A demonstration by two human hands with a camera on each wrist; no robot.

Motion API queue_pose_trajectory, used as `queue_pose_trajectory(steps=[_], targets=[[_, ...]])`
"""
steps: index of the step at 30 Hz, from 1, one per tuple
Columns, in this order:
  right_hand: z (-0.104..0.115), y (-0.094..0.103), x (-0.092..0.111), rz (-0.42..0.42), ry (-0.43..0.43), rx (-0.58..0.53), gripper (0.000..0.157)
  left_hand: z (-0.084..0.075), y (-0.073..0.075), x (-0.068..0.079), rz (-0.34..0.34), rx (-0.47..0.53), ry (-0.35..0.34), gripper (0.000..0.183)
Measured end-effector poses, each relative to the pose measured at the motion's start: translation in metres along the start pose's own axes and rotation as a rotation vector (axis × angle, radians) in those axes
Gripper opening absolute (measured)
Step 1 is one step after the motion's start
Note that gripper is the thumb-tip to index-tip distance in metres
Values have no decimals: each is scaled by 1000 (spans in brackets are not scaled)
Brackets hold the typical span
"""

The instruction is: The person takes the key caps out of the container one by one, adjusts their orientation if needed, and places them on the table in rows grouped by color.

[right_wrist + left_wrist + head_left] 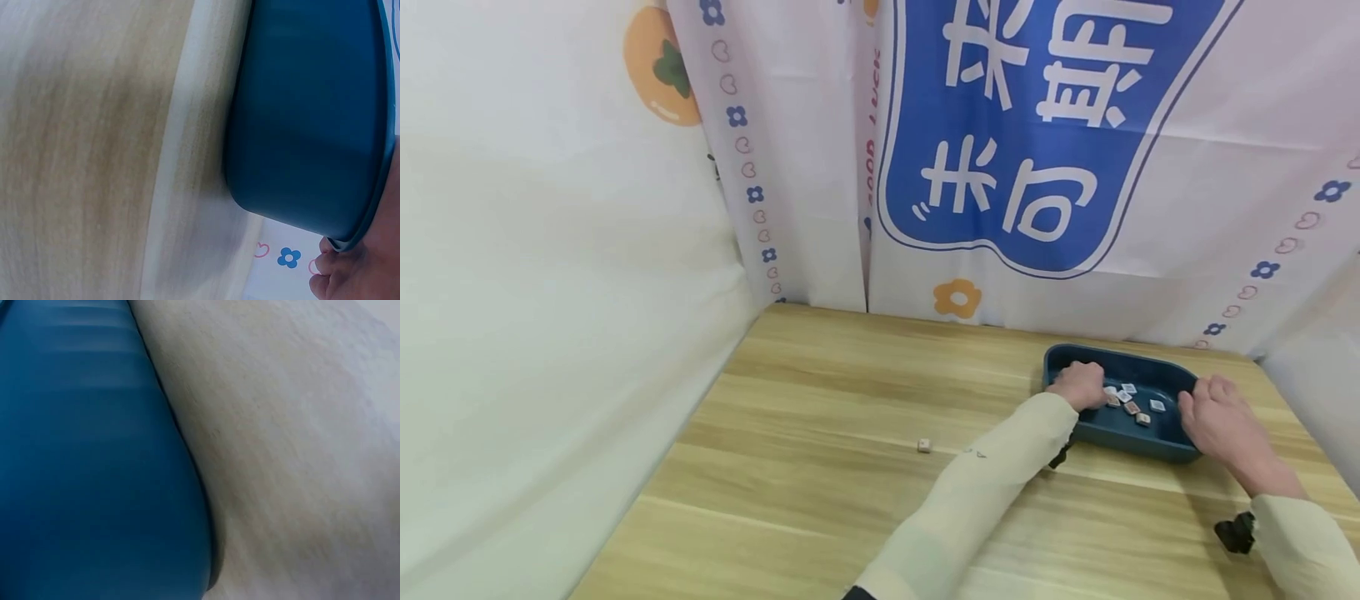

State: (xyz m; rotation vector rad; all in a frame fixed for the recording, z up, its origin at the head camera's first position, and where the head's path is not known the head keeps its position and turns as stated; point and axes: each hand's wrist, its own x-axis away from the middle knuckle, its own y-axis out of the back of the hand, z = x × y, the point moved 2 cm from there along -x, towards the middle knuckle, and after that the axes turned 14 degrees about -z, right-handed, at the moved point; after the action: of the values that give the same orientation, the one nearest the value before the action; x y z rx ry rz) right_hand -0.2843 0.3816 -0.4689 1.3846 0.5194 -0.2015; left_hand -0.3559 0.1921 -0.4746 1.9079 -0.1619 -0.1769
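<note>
A dark blue rectangular tray (pixel 1138 442) lies on the wooden table near its back right, with several small white and brownish tiles (pixel 1132 407) on its floor. My right hand (pixel 1221 417) grips the tray's right end, and in the right wrist view its fingertips (pixel 320 284) curl past the rim. Bent over the left part of the tray, my left hand (pixel 1079 386) is close beside the tiles. Its fingertips are hidden, so what it holds is not visible. The left wrist view shows only the tray's outer wall (pixel 106 469) and the table.
One small tile (pixel 924 446) lies alone on the wooden table (pixel 805 400), left of my left forearm. Behind the table hangs a printed cloth (pixel 910 275) with a blue sign. White cloth walls (pixel 572 275) stand at both sides.
</note>
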Motion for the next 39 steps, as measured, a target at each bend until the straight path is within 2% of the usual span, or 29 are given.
queue_pose_trajectory(steps=[5, 12, 19, 25, 31, 37, 39], targets=[[-1, 1, -3, 56, -46, -9, 57, 0, -1, -1, -20, -9, -4, 18], [-1, 2, -1, 77, -74, -10, 59, -1, -2, -1, -9, 2, -19, 13], [-3, 0, 0, 77, -83, -8, 60, -1, -1, -2, -39, 24, -47, 36], [-3, -2, -1, 78, -77, -6, 59, -1, 2, -2, -51, 50, -68, 45], [0, 2, -3, 91, -79, 16, 60, -3, 18, 2, -30, 114, -131, 37], [-1, 3, -3, 85, -80, 10, 58, -2, 33, 7, -57, 129, -139, 2], [0, 2, -2, 87, -79, 7, 58, -1, 36, 10, -64, 116, -147, 13]])
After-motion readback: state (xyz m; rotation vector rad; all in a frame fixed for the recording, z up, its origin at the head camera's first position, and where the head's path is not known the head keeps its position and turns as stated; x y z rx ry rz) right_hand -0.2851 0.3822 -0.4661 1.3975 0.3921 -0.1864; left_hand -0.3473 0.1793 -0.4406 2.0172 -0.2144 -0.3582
